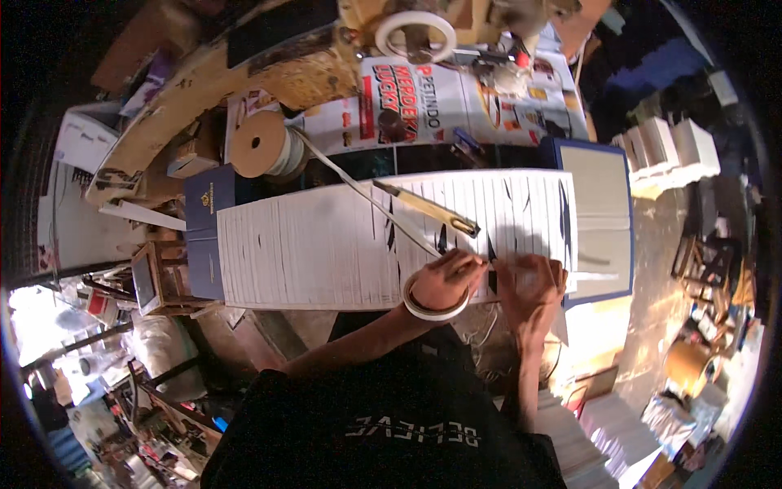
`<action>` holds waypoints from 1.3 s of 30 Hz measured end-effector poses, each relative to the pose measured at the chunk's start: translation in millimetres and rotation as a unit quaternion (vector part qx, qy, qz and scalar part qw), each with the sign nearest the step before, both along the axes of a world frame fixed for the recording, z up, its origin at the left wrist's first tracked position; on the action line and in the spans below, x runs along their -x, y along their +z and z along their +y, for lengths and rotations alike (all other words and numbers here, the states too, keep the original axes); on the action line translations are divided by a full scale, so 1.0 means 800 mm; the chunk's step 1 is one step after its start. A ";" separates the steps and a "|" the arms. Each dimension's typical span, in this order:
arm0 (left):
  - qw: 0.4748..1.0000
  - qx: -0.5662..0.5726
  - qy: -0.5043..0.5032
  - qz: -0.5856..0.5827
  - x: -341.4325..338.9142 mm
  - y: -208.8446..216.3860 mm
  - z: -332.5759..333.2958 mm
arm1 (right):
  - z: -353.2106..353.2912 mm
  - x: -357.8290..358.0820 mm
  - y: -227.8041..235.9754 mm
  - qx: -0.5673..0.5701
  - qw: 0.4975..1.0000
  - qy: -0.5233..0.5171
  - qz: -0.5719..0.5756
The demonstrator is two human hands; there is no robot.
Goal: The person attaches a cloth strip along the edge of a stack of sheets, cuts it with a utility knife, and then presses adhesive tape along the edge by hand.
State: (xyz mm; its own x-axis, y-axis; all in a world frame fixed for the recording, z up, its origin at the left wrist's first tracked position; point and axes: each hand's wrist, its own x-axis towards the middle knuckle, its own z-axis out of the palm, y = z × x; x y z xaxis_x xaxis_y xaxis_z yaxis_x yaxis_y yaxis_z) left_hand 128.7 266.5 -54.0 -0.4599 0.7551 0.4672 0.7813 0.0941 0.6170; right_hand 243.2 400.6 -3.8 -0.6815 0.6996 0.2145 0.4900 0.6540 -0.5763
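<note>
A pale, narrow ribbon (346, 177) runs slack from a spool (261, 147) across a long row of white paper blocks (305, 244) to my left hand (452, 279). That hand is closed, its fingertips pinching the ribbon. A roll of white tape (436, 313) circles my left wrist. Close beside it, my right hand (533, 289) is bent over the row's near edge, thumb and fingers drawn together; what they pinch is hidden. Dark slits show between the blocks. On top of them, beyond my hands, lies a slim tan tool (428, 209) with dark ends, its kind unclear.
Dark blue hard covers lie under both ends of the row, one at left (204, 236) and an opened one at right (599, 187). Behind are a printed poster (456, 102) and a white ring (415, 23). White paper stacks (672, 155) stand far right.
</note>
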 end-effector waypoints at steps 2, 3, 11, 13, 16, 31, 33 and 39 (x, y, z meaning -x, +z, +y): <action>1.000 0.000 0.000 -0.003 0.003 -0.010 -0.001 | 0.003 0.008 0.004 -0.006 1.000 0.000 -0.009; 1.000 0.011 -0.007 -0.017 0.002 -0.023 -0.001 | 0.005 0.017 0.006 0.001 1.000 -0.009 -0.026; 0.999 0.012 -0.041 -0.013 0.003 -0.042 0.004 | -0.097 0.274 0.042 -0.024 0.860 0.501 0.092; 0.998 0.003 -0.059 -0.024 0.000 -0.043 0.012 | -0.130 0.349 0.023 -0.122 0.831 0.539 0.066; 0.996 -0.006 -0.078 -0.034 -0.003 -0.044 0.010 | -0.161 0.449 -0.016 -0.201 0.812 0.547 0.029; 0.988 -0.024 -0.143 -0.055 0.014 -0.038 -0.014 | -0.227 0.524 -0.090 -0.194 0.849 0.486 -0.065; 0.988 -0.023 -0.144 -0.058 0.015 -0.040 -0.015 | -0.271 0.507 -0.081 -0.227 0.850 0.474 -0.045; 0.987 -0.016 -0.150 -0.063 0.012 -0.046 -0.020 | -0.311 0.510 -0.037 -0.291 0.835 0.372 -0.281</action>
State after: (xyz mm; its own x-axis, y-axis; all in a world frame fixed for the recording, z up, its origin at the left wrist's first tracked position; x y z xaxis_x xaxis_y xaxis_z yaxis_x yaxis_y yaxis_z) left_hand 119.4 250.2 -90.7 -0.2729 0.8517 0.4474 0.6884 -0.1520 0.7092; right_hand -165.1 151.4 -33.3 -0.9889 -0.0734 -0.1290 -0.0904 0.9873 0.1305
